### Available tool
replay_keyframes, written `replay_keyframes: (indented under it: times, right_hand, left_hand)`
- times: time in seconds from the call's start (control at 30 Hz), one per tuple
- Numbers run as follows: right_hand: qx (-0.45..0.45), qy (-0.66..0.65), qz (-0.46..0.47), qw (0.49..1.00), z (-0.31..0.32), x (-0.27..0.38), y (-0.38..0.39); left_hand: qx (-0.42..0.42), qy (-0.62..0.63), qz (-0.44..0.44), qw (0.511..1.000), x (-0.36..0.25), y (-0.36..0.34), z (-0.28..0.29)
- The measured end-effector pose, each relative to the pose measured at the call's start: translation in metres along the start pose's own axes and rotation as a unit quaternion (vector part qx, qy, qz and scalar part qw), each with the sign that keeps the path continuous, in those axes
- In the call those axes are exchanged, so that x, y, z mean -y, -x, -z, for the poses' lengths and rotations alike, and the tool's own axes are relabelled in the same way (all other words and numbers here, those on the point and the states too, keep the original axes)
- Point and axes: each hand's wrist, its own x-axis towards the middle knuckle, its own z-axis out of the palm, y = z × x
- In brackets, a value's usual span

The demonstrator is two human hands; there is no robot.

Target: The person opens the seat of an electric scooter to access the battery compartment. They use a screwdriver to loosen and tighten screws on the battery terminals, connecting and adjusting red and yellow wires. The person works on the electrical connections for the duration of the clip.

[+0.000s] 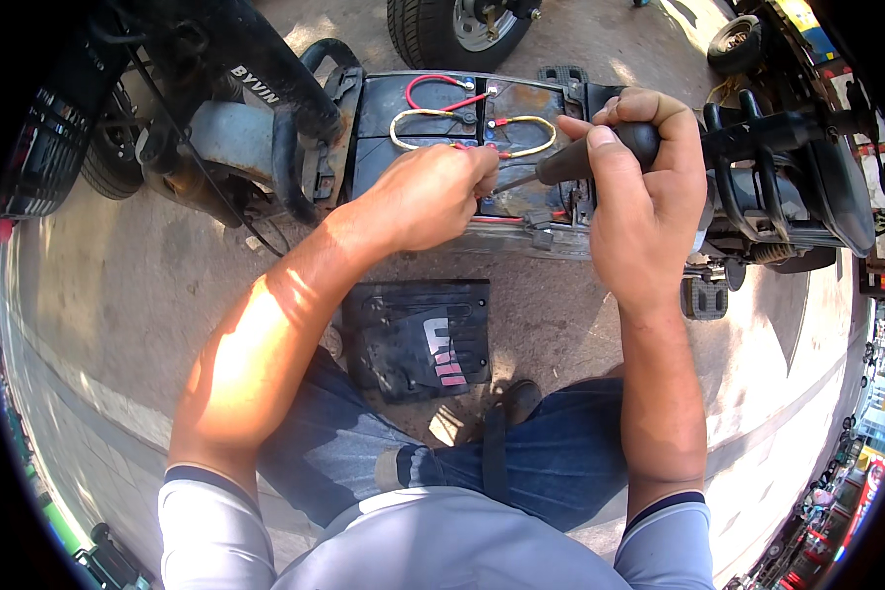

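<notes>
The right hand point(644, 197), right of centre in the upper half of the frame, is closed around the dark handle of a screwdriver point(565, 165), thumb laid along the handle and fingers wrapped over its far end. The shaft slants down and left from the grip to the fingertips of the left hand point(428, 197), at upper centre. That hand is curled, thumb and fingers drawn together beside the shaft; whether it pinches anything is hidden from this angle.

Both hands are over the batteries point(383, 98), which sit in an open frame at upper centre. The left hand covers part of their lower edge; the right is at their right end. Just above the left hand, a yellow wire point(394, 126) bends leftward, and a second yellow wire point(551, 130) loops to the right, near the screwdriver's handle. A red wire point(428, 79) arches across the batteries' top.
</notes>
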Motion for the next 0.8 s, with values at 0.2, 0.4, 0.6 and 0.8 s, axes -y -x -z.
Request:
replay_keyframes:
  times: [0.2,0.4,0.6,0.8]
  right_hand:
    - [0.053,0.087,0.052,0.993,0.003,-0.005,-0.004]
    - [0.277,0.326,0.144,0.892,0.004,0.040,-0.028]
    - [0.355,0.587,0.166,0.709,-0.009,0.063,-0.056]
    - [0.400,0.593,0.222,0.662,-0.012,0.066,-0.064]
  left_hand:
    - [0.004,-0.009,-0.008,1.000,0.000,0.000,0.003]
    - [-0.075,0.015,-0.045,0.996,0.007,-0.001,0.016]
    - [-0.110,-0.002,0.001,0.994,0.010,0.000,0.034]
    - [-0.098,0.036,-0.008,0.994,0.010,0.000,0.041]
